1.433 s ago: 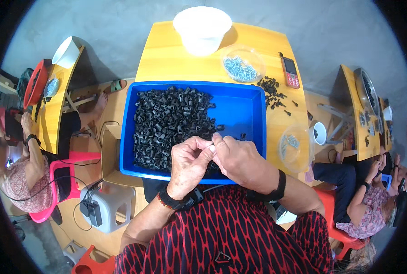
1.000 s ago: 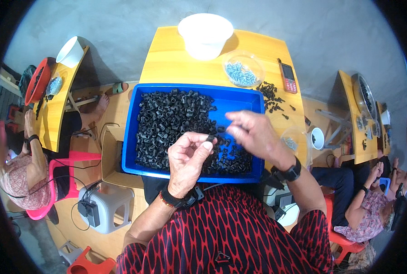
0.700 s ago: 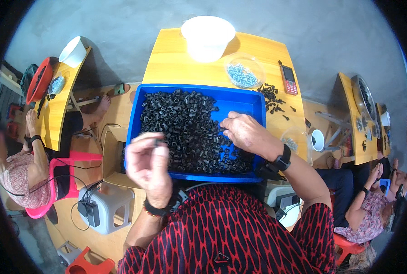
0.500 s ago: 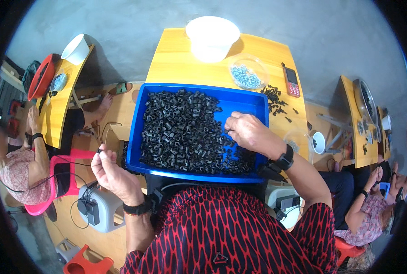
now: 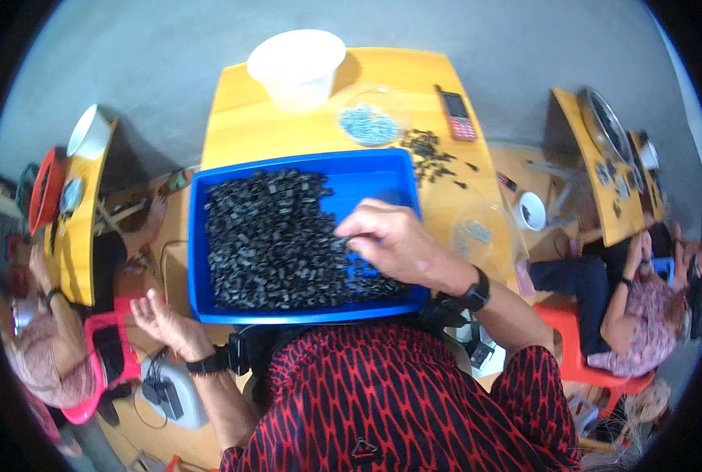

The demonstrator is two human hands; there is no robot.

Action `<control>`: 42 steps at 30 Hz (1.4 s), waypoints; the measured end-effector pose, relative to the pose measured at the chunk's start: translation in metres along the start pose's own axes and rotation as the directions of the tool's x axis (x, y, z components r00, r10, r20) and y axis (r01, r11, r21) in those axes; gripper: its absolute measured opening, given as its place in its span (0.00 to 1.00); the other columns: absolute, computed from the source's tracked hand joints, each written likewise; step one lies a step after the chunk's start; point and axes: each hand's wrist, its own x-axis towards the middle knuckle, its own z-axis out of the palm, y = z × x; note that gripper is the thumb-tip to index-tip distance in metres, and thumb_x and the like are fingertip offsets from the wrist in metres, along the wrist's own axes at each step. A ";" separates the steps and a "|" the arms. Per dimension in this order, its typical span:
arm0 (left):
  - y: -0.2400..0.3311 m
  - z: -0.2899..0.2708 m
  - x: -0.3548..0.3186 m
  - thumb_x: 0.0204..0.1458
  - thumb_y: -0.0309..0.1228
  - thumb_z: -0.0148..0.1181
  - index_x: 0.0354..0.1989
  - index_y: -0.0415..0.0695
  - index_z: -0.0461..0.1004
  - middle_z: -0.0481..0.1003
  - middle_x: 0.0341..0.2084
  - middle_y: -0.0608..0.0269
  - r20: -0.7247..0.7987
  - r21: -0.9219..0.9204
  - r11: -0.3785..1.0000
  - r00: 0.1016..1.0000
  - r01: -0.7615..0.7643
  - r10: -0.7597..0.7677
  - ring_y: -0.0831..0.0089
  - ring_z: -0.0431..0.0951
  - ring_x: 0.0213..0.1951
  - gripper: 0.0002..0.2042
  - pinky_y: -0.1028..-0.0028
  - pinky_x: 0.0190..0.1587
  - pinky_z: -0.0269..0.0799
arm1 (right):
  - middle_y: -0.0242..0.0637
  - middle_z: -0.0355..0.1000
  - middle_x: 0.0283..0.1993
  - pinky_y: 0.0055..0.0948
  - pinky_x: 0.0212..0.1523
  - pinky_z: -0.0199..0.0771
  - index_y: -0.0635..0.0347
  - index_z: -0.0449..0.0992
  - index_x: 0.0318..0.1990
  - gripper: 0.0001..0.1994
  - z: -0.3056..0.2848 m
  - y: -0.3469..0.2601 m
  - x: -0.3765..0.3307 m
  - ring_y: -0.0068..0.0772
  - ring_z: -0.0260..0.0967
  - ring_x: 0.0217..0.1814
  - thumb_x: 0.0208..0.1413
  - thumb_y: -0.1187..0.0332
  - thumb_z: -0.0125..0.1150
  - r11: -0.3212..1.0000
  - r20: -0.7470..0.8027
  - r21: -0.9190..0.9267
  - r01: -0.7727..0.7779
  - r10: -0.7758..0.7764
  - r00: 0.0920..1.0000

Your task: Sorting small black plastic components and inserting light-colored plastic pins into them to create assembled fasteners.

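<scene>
A blue tray (image 5: 304, 316) sits in front of me, with a deep heap of small black plastic clips (image 5: 268, 244) covering most of its floor. My right hand (image 5: 390, 240) is over the heap's right side, thumb and fingers pinched on what looks like one black plastic clip; blur softens its outline. Off the tray's lower left corner, my left hand (image 5: 170, 322) is turned palm up. Its fingers are apart and nothing shows in them.
On the yellow table (image 5: 233, 102) are a white bucket (image 5: 297, 71), a clear bowl of bluish screws (image 5: 369, 124), loose black parts (image 5: 426, 153), a phone (image 5: 456, 116) and a clear dish (image 5: 477, 232). Other people sit at tables on the left and right.
My left hand has loosened from a pinch on a small black part, which no longer shows. My right hand has shifted toward the heap. The whole view has swung, sliding the table leftward.
</scene>
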 end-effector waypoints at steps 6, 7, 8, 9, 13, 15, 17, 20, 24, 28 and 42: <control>0.086 0.038 -0.069 0.62 0.26 0.57 0.47 0.36 0.74 0.78 0.39 0.57 0.628 -0.129 0.992 0.774 0.001 0.081 0.73 0.77 0.41 0.08 0.73 0.48 0.73 | 0.49 0.72 0.40 0.44 0.43 0.75 0.68 0.72 0.42 0.09 0.017 -0.027 -0.003 0.55 0.74 0.43 0.53 0.79 0.61 0.988 0.022 0.154 0.029 -0.033 0.999; 0.095 0.042 -0.083 0.61 0.25 0.57 0.45 0.36 0.75 0.78 0.38 0.56 0.800 -0.093 0.996 0.594 -0.008 0.080 0.73 0.78 0.40 0.08 0.73 0.48 0.74 | 0.50 0.72 0.40 0.44 0.42 0.75 0.68 0.71 0.42 0.09 0.018 -0.031 -0.004 0.56 0.73 0.43 0.53 0.79 0.60 0.981 0.020 0.190 0.028 -0.033 0.999; 0.105 0.050 -0.102 0.60 0.23 0.57 0.43 0.35 0.76 0.78 0.35 0.58 0.843 -0.038 0.999 0.538 0.001 0.031 0.75 0.78 0.35 0.06 0.72 0.44 0.75 | 0.50 0.71 0.39 0.46 0.41 0.74 0.67 0.68 0.42 0.10 0.021 -0.031 -0.006 0.57 0.73 0.42 0.53 0.79 0.60 0.977 0.000 0.199 0.078 -0.080 0.997; 0.110 0.057 -0.116 0.58 0.22 0.59 0.44 0.35 0.76 0.78 0.35 0.59 0.898 0.004 0.999 0.440 0.048 -0.025 0.75 0.77 0.36 0.07 0.74 0.44 0.74 | 0.50 0.71 0.39 0.46 0.41 0.74 0.67 0.68 0.42 0.10 0.021 -0.032 -0.009 0.57 0.73 0.42 0.53 0.79 0.60 0.977 -0.011 0.199 0.077 -0.076 0.997; 0.107 0.070 -0.143 0.55 0.20 0.63 0.40 0.35 0.76 0.76 0.37 0.62 0.980 0.070 0.989 0.175 0.128 -0.092 0.79 0.74 0.35 0.06 0.78 0.42 0.70 | 0.49 0.69 0.35 0.49 0.38 0.72 0.67 0.66 0.39 0.08 0.018 -0.034 -0.020 0.58 0.72 0.39 0.55 0.79 0.59 0.966 -0.034 0.229 0.120 -0.115 0.993; 0.105 0.072 -0.149 0.55 0.21 0.64 0.39 0.36 0.75 0.76 0.35 0.64 0.987 0.105 0.985 0.110 0.140 -0.121 0.79 0.74 0.35 0.06 0.78 0.40 0.70 | 0.48 0.71 0.38 0.45 0.37 0.74 0.65 0.70 0.43 0.10 0.011 -0.033 -0.029 0.56 0.74 0.40 0.54 0.79 0.62 0.974 0.005 0.218 0.068 -0.071 0.997; 0.104 0.075 -0.155 0.55 0.22 0.64 0.39 0.36 0.75 0.75 0.34 0.64 0.987 0.139 0.974 0.057 0.179 -0.151 0.80 0.73 0.34 0.06 0.79 0.40 0.70 | 0.47 0.71 0.38 0.44 0.37 0.74 0.65 0.70 0.43 0.10 0.008 -0.029 -0.038 0.55 0.74 0.40 0.54 0.79 0.61 0.971 0.010 0.237 0.035 -0.038 0.999; 0.104 0.081 -0.166 0.56 0.23 0.64 0.40 0.36 0.76 0.75 0.33 0.66 0.979 0.194 0.962 0.018 0.191 -0.201 0.80 0.73 0.34 0.06 0.79 0.39 0.70 | 0.46 0.71 0.38 0.43 0.39 0.74 0.64 0.71 0.43 0.09 -0.011 -0.029 -0.053 0.53 0.74 0.41 0.56 0.77 0.61 0.989 0.042 0.142 -0.046 0.040 0.998; 0.096 0.091 -0.175 0.58 0.25 0.62 0.44 0.36 0.77 0.74 0.33 0.66 0.984 0.171 0.980 0.039 0.097 -0.176 0.81 0.71 0.32 0.08 0.80 0.37 0.68 | 0.47 0.73 0.36 0.43 0.40 0.75 0.62 0.73 0.39 0.06 -0.063 -0.020 -0.077 0.53 0.73 0.39 0.54 0.74 0.60 0.981 -0.177 -0.112 -0.157 0.135 0.975; 0.094 0.094 -0.181 0.59 0.26 0.60 0.42 0.36 0.77 0.72 0.32 0.67 0.989 0.141 0.990 0.039 -0.009 -0.140 0.81 0.69 0.31 0.07 0.80 0.36 0.66 | 0.47 0.73 0.34 0.43 0.40 0.75 0.64 0.74 0.35 0.03 -0.119 0.004 -0.103 0.53 0.74 0.39 0.53 0.75 0.60 0.881 -0.234 -0.365 -0.301 0.226 0.946; 0.095 0.093 -0.182 0.60 0.30 0.61 0.42 0.38 0.76 0.70 0.32 0.70 0.963 0.255 0.965 0.069 0.062 -0.259 0.82 0.70 0.30 0.08 0.81 0.34 0.68 | 0.52 0.73 0.35 0.47 0.41 0.71 0.67 0.76 0.31 0.06 -0.117 0.026 -0.119 0.55 0.73 0.40 0.50 0.72 0.57 0.713 0.206 -0.635 -0.298 0.528 0.824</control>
